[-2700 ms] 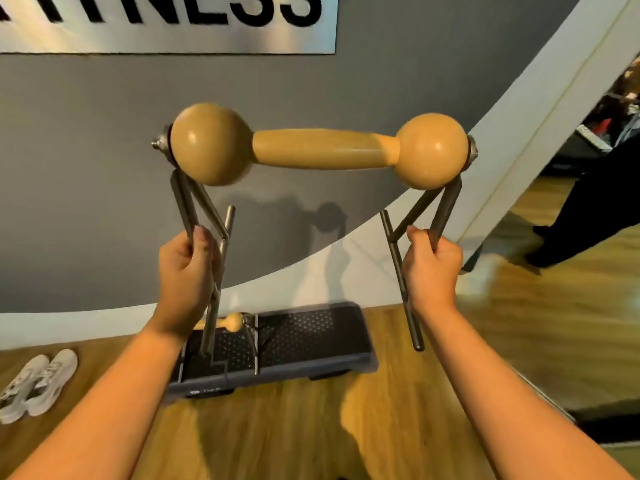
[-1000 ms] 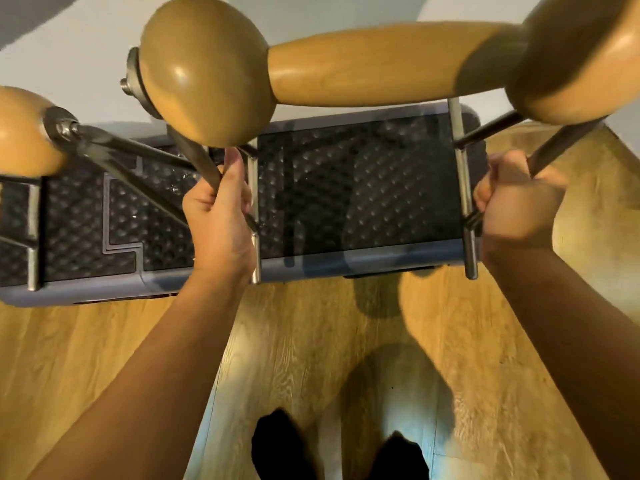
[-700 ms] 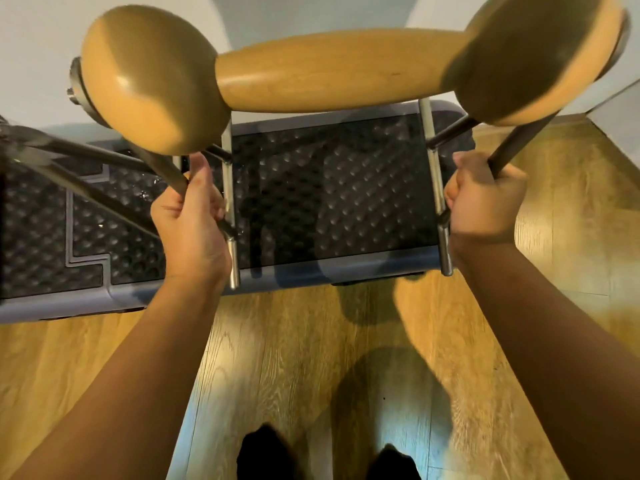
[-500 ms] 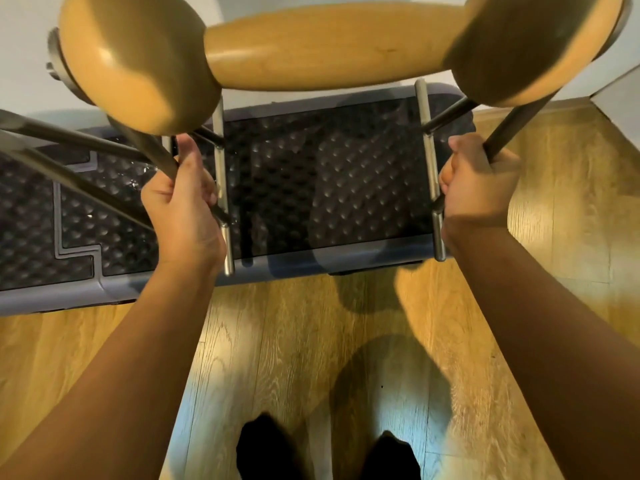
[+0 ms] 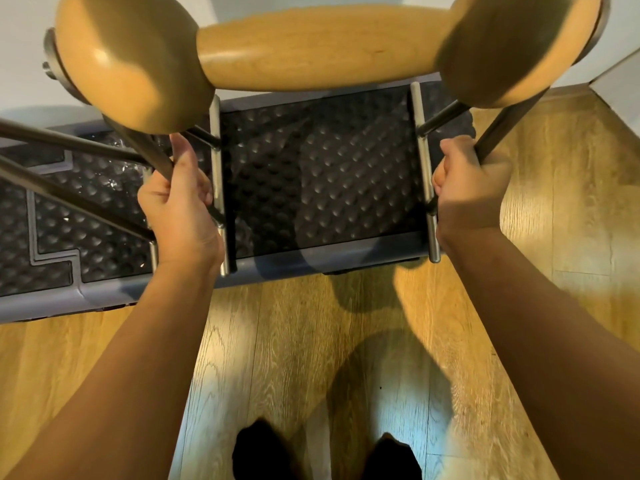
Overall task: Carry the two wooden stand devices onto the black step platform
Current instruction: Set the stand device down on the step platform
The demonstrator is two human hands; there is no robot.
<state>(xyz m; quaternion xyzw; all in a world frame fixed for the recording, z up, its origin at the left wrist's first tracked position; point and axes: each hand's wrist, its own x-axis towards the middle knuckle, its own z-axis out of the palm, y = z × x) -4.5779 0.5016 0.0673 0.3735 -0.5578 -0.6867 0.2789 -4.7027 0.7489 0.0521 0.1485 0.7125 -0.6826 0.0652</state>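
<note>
Held stand device: the wooden stand device fills the top of the view, a pale wooden bar with a bulbous knob at each end, carried on grey metal legs that slope down to two straight foot rails.
Left hand: the left hand is wrapped tight around the left sloping leg just below the left knob, thumb pointing up along the metal.
Right hand: the right hand is fisted around the right sloping leg below the right knob.
Position over platform: the device sits over the right half of the black step platform; whether the rails touch the studded top cannot be told.
Left foot rail: the left foot rail runs front to back, its near end over the platform's grey front lip.
Right foot rail: the right foot rail lies close to the platform's right end, its near tip also over the front lip.
Second device: metal legs of another stand cross the left half of the platform, just beside the left hand.
Room: studded surface shows open between the two rails; little margin on the right edge.
Floor: wooden floor lies open in front, with the person's dark feet at the bottom.
Wall: a pale wall stands directly behind the platform.
</note>
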